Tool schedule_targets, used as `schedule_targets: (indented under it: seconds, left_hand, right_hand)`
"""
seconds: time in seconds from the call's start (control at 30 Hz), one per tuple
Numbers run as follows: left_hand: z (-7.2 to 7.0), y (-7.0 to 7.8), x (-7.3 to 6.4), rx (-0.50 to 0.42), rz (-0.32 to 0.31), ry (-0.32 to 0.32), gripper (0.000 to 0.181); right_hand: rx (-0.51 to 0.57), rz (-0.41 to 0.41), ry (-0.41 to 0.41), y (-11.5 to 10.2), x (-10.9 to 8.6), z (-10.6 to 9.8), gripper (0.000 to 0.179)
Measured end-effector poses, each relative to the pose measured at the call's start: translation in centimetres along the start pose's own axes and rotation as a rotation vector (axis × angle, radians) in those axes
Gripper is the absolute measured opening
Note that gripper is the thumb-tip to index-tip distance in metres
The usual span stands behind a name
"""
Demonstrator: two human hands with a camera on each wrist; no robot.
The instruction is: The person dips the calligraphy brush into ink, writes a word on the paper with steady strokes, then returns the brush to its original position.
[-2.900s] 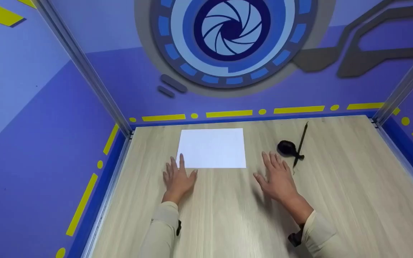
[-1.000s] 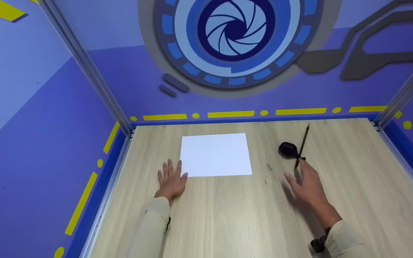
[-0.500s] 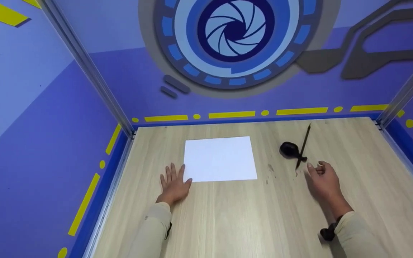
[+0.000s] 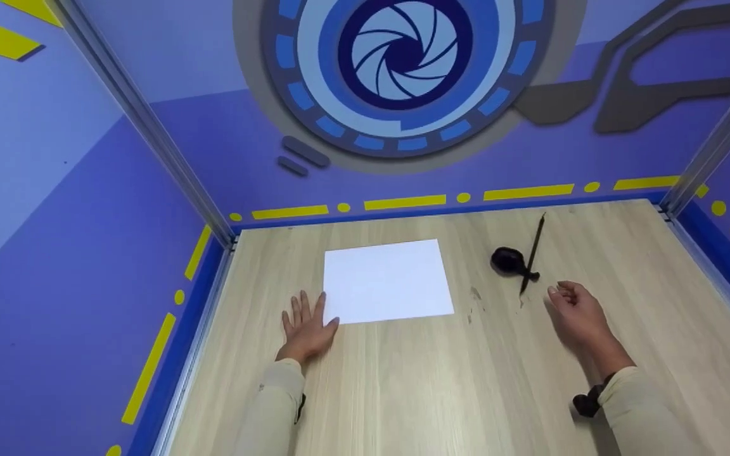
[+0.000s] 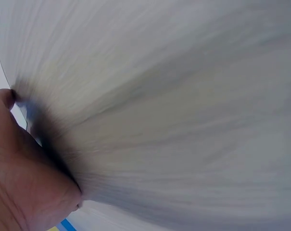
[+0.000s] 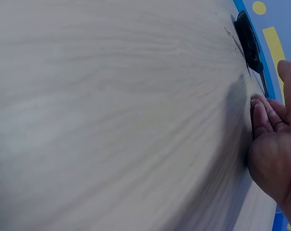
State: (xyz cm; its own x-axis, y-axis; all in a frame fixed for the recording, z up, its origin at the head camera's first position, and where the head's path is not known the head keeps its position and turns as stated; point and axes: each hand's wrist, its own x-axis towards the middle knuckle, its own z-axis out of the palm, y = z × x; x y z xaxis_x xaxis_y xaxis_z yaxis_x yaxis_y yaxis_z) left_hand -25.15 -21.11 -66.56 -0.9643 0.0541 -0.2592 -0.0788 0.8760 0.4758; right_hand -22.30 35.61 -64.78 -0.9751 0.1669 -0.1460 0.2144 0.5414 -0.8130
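While the left hand (image 4: 308,334) lies palm-down on the pale wood-grain tabletop (image 4: 409,392), fingers straight and spread, its index finger and thumb touch the rectangular white paper sheet (image 4: 387,282) at the left edge and near left corner. Sheet lies flat, left of centre, slightly askew to the far edge. Right hand (image 4: 580,313) is well to the right of the sheet, fingers loosely bent inward, thumb apart from them in the right wrist view; cannot tell if it touches the tabletop. Nearest to it, just beyond and to the left: a thin, dark, pointed stick (image 4: 536,244), slanting far right to near left across the narrow neck of a glossy black rounded object (image 4: 505,261). Grey smudges (image 4: 476,296) mark the wood between sheet and stick. Both arms wear beige sleeves (image 4: 270,405); small black device (image 4: 587,403) at the right wrist. Behind, a blue-purple printed wall panel (image 4: 213,139) with a large round shutter graphic (image 4: 404,54).
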Motion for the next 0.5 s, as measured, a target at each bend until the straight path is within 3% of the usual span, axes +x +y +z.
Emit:
schedule_targets:
  seconds: [0.5]
  left_hand:
    - [-0.16,0.23,-0.31,-0.005,0.01,0.01,0.078]
  right_hand:
    - [0.023,0.045,0.006,-0.05,0.3,0.17,0.078]
